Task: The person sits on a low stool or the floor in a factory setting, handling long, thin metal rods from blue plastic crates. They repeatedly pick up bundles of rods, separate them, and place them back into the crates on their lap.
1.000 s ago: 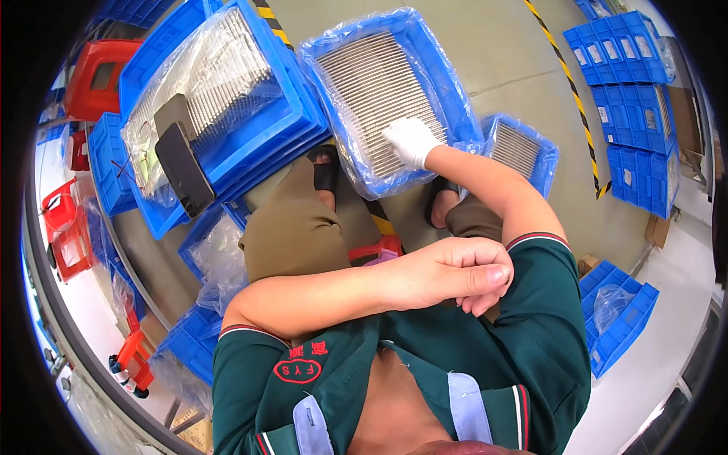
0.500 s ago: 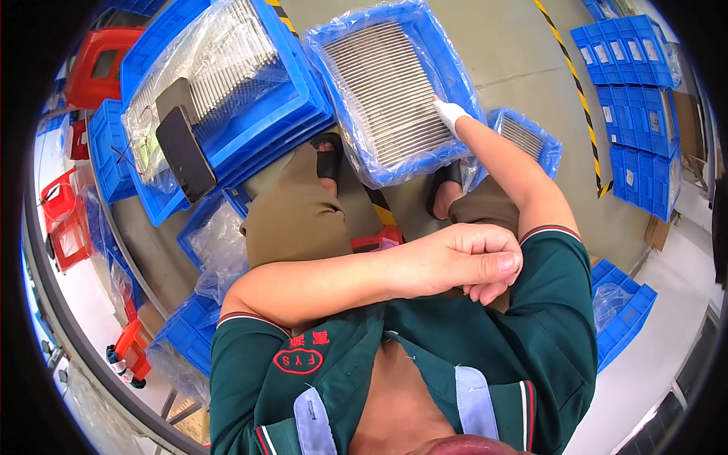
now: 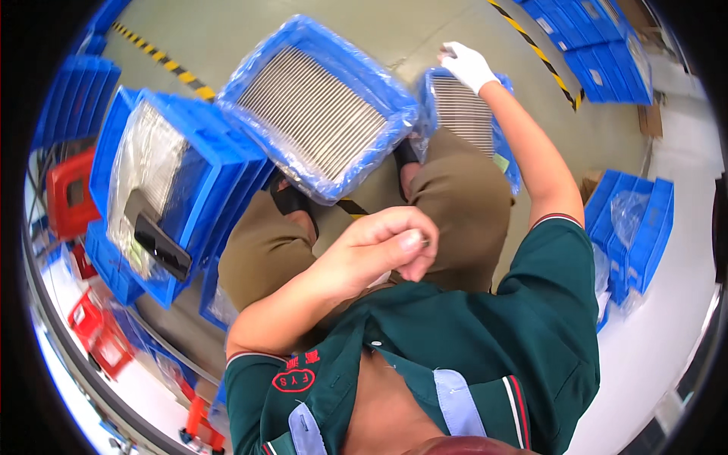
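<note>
My left hand [image 3: 390,244] is bare and closed above my lap. A tiny dark tip shows beside its thumb, but I cannot make out what it belongs to. My right hand [image 3: 469,67] wears a white glove and is reached out over the far end of the smaller blue bin [image 3: 509,155] at the right. Its fingers are bent together, and whether anything is in them is hidden. Thin metal rods [image 3: 462,114] lie in rows in that bin. Left of it, a larger plastic-lined blue bin [image 3: 265,144] holds more slim metal rods [image 3: 315,110] side by side.
At the left, stacked blue bins [image 3: 220,163] carry bagged rods [image 3: 152,148] and a black phone [image 3: 161,246]. Red stools [image 3: 72,193] stand farther left. More blue bins [image 3: 610,72] are stacked at the far right, with others [image 3: 629,227] nearer. Yellow-black tape [image 3: 163,61] marks the floor.
My right hand has left the rods of the larger bin and moved over the smaller bin's far end. The view has turned to the right. My closed left hand now appears farther left.
</note>
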The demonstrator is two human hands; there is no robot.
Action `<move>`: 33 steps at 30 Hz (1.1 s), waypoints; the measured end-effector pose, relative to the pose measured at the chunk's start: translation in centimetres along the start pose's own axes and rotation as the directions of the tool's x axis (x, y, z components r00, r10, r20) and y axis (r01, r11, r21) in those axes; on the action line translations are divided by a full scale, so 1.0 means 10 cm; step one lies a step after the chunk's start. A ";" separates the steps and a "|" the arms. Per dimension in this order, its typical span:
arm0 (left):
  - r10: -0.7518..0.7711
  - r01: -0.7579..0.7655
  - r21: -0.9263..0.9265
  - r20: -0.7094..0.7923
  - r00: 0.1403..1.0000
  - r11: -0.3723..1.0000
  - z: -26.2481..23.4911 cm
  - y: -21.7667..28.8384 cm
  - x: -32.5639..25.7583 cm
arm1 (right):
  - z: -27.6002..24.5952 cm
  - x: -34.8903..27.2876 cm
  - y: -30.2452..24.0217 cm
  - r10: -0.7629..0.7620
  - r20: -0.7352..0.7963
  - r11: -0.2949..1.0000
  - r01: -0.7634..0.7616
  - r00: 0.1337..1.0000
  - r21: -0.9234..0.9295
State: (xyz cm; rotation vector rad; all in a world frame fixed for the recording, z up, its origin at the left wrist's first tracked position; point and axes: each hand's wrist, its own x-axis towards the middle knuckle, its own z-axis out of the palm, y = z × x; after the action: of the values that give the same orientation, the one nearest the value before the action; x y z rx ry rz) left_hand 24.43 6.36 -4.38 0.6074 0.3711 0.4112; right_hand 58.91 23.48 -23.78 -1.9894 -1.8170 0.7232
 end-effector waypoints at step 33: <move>0.070 -0.088 -0.064 -0.235 0.969 0.994 -0.38 -0.10 0.62 | 0.86 -1.12 1.66 0.401 0.178 0.844 -0.287 0.898 -0.453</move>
State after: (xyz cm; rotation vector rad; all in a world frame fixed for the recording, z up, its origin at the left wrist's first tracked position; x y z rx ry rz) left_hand 28.32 10.36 -9.16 0.5033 0.5544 0.5729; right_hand 66.87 9.79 -38.77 -2.6702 -1.9022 0.7886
